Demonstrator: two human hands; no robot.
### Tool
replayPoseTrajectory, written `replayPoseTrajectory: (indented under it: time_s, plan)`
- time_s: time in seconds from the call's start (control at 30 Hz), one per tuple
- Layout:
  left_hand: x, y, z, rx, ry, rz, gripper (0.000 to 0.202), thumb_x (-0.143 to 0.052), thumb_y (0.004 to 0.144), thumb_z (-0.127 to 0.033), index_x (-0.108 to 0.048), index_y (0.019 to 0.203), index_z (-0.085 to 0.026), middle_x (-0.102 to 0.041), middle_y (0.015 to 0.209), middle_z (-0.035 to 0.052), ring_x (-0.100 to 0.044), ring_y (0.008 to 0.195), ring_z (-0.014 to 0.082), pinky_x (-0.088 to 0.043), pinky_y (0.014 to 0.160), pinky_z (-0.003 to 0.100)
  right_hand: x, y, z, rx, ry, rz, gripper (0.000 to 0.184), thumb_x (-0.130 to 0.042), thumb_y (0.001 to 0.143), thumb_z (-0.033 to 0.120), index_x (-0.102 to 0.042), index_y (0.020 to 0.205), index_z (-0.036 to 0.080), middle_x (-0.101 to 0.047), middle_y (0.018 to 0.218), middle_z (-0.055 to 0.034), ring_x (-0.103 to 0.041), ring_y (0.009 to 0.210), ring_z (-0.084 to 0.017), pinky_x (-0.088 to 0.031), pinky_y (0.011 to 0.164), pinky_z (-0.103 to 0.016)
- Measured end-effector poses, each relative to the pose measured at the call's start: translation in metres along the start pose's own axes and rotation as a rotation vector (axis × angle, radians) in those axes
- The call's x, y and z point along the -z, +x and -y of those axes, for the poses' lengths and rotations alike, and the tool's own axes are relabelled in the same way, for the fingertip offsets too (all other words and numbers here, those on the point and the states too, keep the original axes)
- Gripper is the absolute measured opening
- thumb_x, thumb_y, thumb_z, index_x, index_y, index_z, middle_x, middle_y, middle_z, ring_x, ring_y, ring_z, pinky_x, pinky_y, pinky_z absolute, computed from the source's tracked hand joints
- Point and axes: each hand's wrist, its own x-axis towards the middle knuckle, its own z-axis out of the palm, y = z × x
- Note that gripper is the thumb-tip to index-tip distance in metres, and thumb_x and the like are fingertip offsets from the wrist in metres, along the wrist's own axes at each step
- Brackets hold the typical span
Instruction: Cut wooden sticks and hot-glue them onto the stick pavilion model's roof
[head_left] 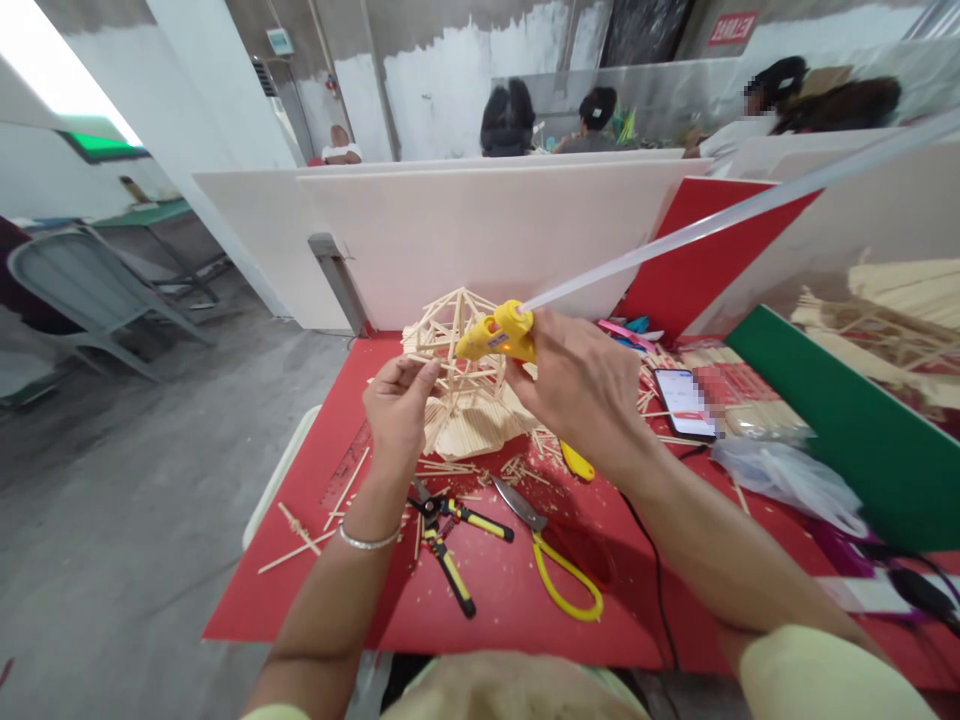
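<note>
My right hand (581,375) is wrapped around a yellow hot glue gun (499,335), whose nozzle points left at the wooden stick model (461,325). A long translucent glue stick (675,235) sticks out of the gun's back, up to the right. At the model's left side, my left hand (403,395) is closed in a pinch on what looks like a thin wooden stick, mostly hidden by the fingers. The model is an open frame of pale sticks with a pointed top. A fan-shaped sheet of sticks (469,432) spreads at its base.
Pliers (450,535) and yellow-handled scissors (559,560) lie on the red table (510,635), among loose sticks and scraps. To the right are a phone (684,403), a plastic bag (787,480) and a green board (847,430). White panels (480,230) stand behind; people sit beyond.
</note>
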Motion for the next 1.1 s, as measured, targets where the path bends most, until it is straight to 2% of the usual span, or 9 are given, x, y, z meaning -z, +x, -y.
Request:
replayPoseTrajectory:
  time_s: [1.1]
  plan:
    - [0.0007,0.0006,0.0008,-0.011,-0.022,0.011,0.019,-0.08,0.072,-0.032,-0.07,0.078,-0.017,-0.067,0.071,-0.0001,-0.064,0.062,0.0109,-0.052,0.054,0.02,0.0063,0.0014,0.0032,0.032,-0.03,0.028,0.022,-0.049,0.09,0.03,-0.054,0.107,0.018,-0.067,0.09,-0.0074,-0.056,0.079,-0.021,-0.02,0.059,-0.033]
